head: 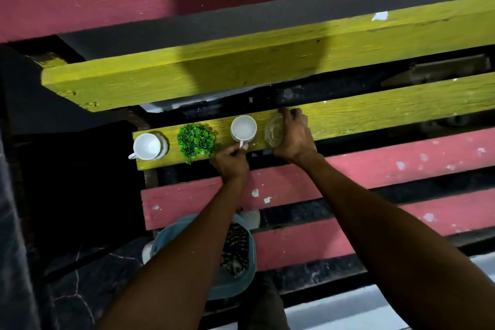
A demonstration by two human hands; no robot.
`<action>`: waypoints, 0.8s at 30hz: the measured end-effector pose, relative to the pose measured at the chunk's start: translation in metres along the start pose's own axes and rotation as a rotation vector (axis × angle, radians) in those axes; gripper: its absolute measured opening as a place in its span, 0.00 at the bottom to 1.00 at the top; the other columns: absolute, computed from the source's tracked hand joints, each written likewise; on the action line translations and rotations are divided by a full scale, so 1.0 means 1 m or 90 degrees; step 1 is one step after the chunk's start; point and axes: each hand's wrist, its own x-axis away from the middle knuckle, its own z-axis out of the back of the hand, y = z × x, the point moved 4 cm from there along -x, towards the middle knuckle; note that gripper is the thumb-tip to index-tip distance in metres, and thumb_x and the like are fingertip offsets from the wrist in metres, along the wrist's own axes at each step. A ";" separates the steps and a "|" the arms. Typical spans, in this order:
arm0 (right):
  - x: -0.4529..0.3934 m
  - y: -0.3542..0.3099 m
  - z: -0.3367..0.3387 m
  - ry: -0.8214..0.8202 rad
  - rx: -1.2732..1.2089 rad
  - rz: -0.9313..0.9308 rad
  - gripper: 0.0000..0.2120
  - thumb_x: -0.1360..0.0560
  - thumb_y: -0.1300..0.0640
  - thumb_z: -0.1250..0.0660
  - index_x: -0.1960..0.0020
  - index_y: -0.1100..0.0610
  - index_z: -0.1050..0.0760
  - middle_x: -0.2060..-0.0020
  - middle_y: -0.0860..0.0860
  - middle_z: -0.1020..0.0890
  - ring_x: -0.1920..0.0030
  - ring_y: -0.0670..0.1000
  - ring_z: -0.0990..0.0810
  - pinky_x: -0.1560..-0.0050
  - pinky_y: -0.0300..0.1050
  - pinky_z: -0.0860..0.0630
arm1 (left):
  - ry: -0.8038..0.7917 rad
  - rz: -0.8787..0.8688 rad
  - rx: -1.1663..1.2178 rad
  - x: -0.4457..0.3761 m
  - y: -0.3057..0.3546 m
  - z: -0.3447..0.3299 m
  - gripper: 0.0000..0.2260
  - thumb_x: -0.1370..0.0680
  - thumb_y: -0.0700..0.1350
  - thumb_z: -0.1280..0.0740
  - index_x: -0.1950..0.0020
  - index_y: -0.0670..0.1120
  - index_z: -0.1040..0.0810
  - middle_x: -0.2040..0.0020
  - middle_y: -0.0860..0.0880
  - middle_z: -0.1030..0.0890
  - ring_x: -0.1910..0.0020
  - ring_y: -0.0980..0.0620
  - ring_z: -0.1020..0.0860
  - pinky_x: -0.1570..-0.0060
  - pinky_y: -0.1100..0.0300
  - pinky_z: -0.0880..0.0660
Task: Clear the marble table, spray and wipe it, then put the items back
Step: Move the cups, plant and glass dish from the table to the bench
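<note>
On a yellow bench slat (375, 118) stand a white cup on a saucer (146, 146) at the left end, a small green plant (196, 141), a second white cup (243, 128) and a clear glass bowl (273, 129). My left hand (232, 161) pinches the handle of the second cup. My right hand (293, 136) grips the glass bowl, fingers over its far rim. The dark marble table (85, 276) shows at the lower left.
Below my arms sits a blue basin (241, 273) holding a patterned cloth. Red bench slats (375, 177) with dark gaps run across near me, a wider yellow plank (241, 61) and a red wall lie beyond.
</note>
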 end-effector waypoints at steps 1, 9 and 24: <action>0.000 0.000 -0.001 -0.002 0.000 0.000 0.51 0.43 0.55 0.19 0.24 0.55 0.38 0.34 0.60 0.33 0.34 0.64 0.33 0.40 0.60 0.25 | -0.003 -0.008 -0.010 0.000 -0.001 0.001 0.12 0.27 0.35 0.26 0.46 0.32 0.18 0.50 0.37 0.16 0.54 0.49 0.21 0.49 0.53 0.22; -0.012 -0.009 -0.007 0.000 0.018 0.018 0.51 0.43 0.55 0.19 0.25 0.55 0.37 0.31 0.59 0.34 0.32 0.64 0.33 0.39 0.60 0.26 | -0.056 -0.052 -0.075 0.002 -0.001 0.003 0.11 0.26 0.36 0.26 0.45 0.34 0.17 0.51 0.40 0.15 0.55 0.52 0.22 0.57 0.63 0.30; 0.023 -0.011 -0.004 0.068 -0.007 -0.044 0.53 0.44 0.52 0.18 0.24 0.56 0.40 0.28 0.57 0.34 0.29 0.61 0.34 0.37 0.59 0.29 | -0.182 -0.061 -0.206 0.014 -0.005 0.041 0.21 0.28 0.30 0.29 0.36 0.36 0.25 0.54 0.46 0.21 0.53 0.54 0.25 0.58 0.72 0.30</action>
